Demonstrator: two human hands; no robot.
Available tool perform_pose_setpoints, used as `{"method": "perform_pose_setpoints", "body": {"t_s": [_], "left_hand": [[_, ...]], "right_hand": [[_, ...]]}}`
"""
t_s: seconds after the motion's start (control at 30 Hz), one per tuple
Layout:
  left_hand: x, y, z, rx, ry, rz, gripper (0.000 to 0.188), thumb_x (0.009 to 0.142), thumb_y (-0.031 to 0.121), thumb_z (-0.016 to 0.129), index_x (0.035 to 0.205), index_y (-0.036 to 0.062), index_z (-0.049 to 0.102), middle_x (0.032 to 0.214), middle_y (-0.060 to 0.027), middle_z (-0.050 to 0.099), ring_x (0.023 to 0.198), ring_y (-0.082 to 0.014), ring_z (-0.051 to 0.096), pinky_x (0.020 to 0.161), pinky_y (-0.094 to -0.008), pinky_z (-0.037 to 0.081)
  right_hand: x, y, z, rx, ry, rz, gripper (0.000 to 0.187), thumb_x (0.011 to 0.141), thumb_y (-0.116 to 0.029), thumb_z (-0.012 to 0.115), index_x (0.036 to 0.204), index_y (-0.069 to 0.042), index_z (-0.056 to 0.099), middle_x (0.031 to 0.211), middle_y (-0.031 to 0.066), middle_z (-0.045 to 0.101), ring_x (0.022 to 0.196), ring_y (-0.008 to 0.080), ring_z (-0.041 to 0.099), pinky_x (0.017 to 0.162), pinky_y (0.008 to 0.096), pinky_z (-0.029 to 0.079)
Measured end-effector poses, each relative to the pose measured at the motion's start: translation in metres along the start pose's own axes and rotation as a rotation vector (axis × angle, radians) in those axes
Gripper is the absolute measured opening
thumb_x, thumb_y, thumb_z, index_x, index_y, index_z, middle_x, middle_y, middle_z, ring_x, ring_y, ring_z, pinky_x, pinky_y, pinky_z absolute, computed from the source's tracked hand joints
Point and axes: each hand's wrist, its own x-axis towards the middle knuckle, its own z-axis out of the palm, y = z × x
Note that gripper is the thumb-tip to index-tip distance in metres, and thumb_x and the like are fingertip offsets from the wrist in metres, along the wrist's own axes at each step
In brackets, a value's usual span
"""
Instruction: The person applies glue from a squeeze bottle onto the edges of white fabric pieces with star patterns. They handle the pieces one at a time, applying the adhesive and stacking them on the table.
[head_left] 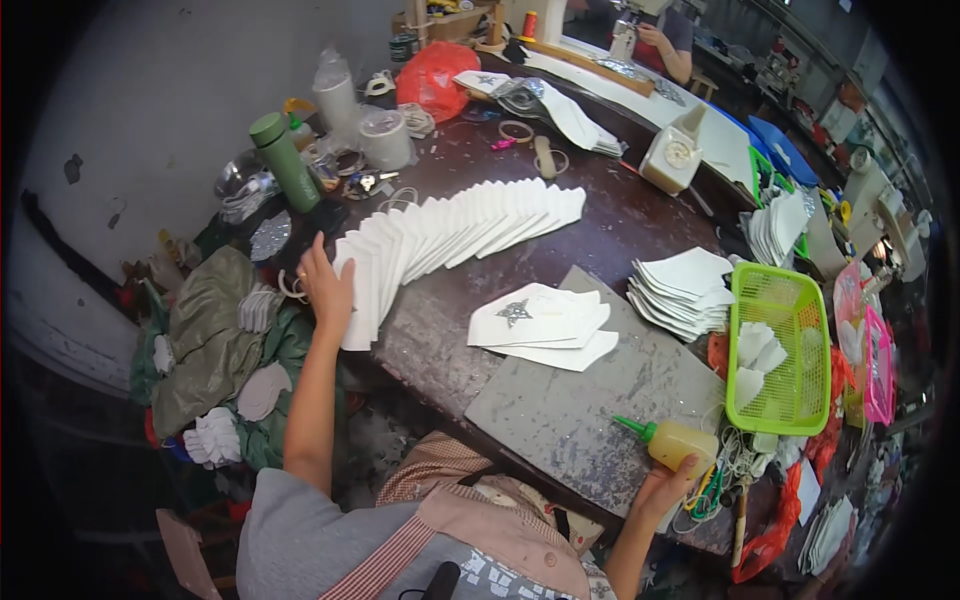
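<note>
A long overlapping fan of white cut pieces (450, 232) lies across the dark table. At its left end my left hand (326, 288) rests against the nearest piece, fingers stretched out. My right hand (668, 488), low at the right, is closed round a squeeze bottle (684, 447) of yellowish liquid. The bottle is tilted on its side, its green nozzle pointing left over a grey board (560, 425). On that board's upper part lie a few loose white pieces (560, 325), the top one bearing a silver star. A stack of white pieces (682, 292) sits farther right.
A lime-green basket (742, 400) with white scraps stands at the right, near green-handled scissors (708, 492) and string. Farther back are a green flask (285, 162), a white tub (386, 140), a red plastic bag (434, 82) and a white container (672, 160). Another person sits beyond.
</note>
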Motion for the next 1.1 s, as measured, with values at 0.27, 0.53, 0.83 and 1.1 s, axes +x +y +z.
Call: {"method": "perform_pose_setpoints", "body": {"t_s": [0.27, 0.53, 0.83, 1.1], "left_hand": [[-0.040, 0.211, 0.001, -0.714, -0.510, 0.521, 0.033, 0.087, 0.017, 0.065, 0.115, 0.0019, 0.062, 0.116, -0.0135, 0.063, 0.114, -0.0307, 0.055, 0.094, -0.0450, 0.043], [-0.091, 0.236, 0.054, -0.555, -0.544, 0.612, 0.054, 0.083, 0.037, 0.071, 0.121, 0.0019, 0.059, 0.134, -0.0169, 0.052, 0.128, -0.0338, 0.045, 0.106, -0.0510, 0.033], [-0.038, 0.235, -0.085, -0.961, -0.790, 0.825, 0.021, 0.085, 0.015, 0.070, 0.104, 0.0076, 0.068, 0.094, -0.0082, 0.070, 0.088, -0.0263, 0.065, 0.091, -0.0386, 0.047], [-0.122, 0.198, -0.043, -0.817, -0.925, 1.027, 0.028, 0.085, 0.019, 0.069, 0.113, 0.0177, 0.070, 0.101, -0.0081, 0.060, 0.091, -0.0275, 0.060, 0.078, -0.0399, 0.049]], "right_hand": [[0.004, 0.004, 0.003, -0.038, 0.044, -0.002, 0.050, 0.097, -0.029, 0.062, 0.130, 0.004, 0.046, 0.121, 0.0144, 0.058, 0.107, 0.0259, 0.062, 0.089, 0.0410, 0.054], [-0.004, -0.005, 0.012, 0.013, 0.055, -0.023, 0.052, 0.095, -0.031, 0.065, 0.129, 0.003, 0.046, 0.118, 0.0134, 0.059, 0.105, 0.0259, 0.063, 0.088, 0.0412, 0.054], [0.000, 0.002, -0.009, 0.163, 0.071, 0.031, 0.056, 0.097, -0.041, 0.059, 0.139, -0.009, 0.041, 0.131, 0.0109, 0.054, 0.117, 0.0277, 0.057, 0.095, 0.0436, 0.052], [-0.010, -0.001, 0.029, -0.008, 0.015, 0.089, 0.040, 0.096, -0.026, 0.064, 0.123, 0.002, 0.052, 0.111, 0.0114, 0.062, 0.099, 0.0227, 0.065, 0.086, 0.0385, 0.056]]}}
